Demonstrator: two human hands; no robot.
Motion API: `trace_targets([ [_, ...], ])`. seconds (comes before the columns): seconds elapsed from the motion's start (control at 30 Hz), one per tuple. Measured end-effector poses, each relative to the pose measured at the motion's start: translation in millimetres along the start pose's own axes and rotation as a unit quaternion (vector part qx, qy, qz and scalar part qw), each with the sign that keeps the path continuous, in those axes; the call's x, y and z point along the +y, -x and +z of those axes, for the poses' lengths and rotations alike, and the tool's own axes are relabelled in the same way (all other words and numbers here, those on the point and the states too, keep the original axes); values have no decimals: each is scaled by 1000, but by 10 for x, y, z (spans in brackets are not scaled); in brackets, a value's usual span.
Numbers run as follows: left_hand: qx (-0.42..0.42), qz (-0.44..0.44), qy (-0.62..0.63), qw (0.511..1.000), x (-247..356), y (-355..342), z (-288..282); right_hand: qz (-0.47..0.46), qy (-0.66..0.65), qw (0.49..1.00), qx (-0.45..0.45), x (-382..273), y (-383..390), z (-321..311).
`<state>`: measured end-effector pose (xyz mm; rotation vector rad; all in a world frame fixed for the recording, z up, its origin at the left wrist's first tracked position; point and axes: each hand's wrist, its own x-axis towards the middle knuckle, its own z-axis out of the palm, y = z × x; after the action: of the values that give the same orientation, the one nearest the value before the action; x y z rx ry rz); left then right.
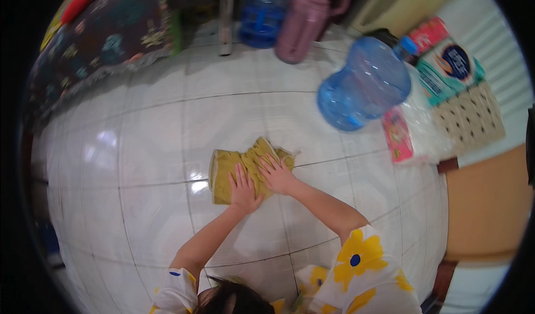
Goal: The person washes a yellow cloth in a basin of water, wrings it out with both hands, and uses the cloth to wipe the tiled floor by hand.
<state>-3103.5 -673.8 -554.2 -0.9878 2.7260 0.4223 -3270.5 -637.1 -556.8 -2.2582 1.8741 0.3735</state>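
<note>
On the white tiled floor lies a crumpled mustard-yellow cloth. Both hands press on it from above. My left hand rests on its middle, lower part with the fingers spread and stretched forward. My right hand is a little higher and to the right, its fingers also apart and lying on the folds. The two hands are close side by side, and my forearms reach up from the lower edge in white short sleeves with yellow flowers.
A large blue water jug stands right of the cloth, beside packs of tissue and a beige dotted bundle. At the back are a pink thermos, another blue jug, a metal leg and a dark patterned fabric.
</note>
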Motion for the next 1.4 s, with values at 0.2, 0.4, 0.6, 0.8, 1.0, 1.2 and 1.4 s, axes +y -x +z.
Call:
trace_targets([
  [0.2, -59, 210, -123, 968, 841, -330, 101, 192, -127, 971, 66, 137, 1326, 465],
  [0.4, -76, 309, -72, 945, 1266, -401, 256, 305, -146, 939, 59, 47, 1952, 632],
  [0.6, -54, 311, -41, 948, 1616, -936, 277, 322, -155, 930, 86, 596, 1969, 679],
  [0.8, 0, 274, 17, 962, 2518, -1889, 141, 435, -103, 885, 132, 1764, 1925, 879],
  [1.0, -45, 155, -3, 987, 3107, -2438, 49, 447, -115, 886, 43, 2846, 1881, 727],
  [1.2, 19, 187, 30, 982, 2964, -2432, 144, 476, -106, 873, -29, 2760, 1743, 636],
  [1.4, 85, 265, 28, 960, 2443, -2011, 216, 429, -109, 896, -29, 2092, 1643, 671],
])
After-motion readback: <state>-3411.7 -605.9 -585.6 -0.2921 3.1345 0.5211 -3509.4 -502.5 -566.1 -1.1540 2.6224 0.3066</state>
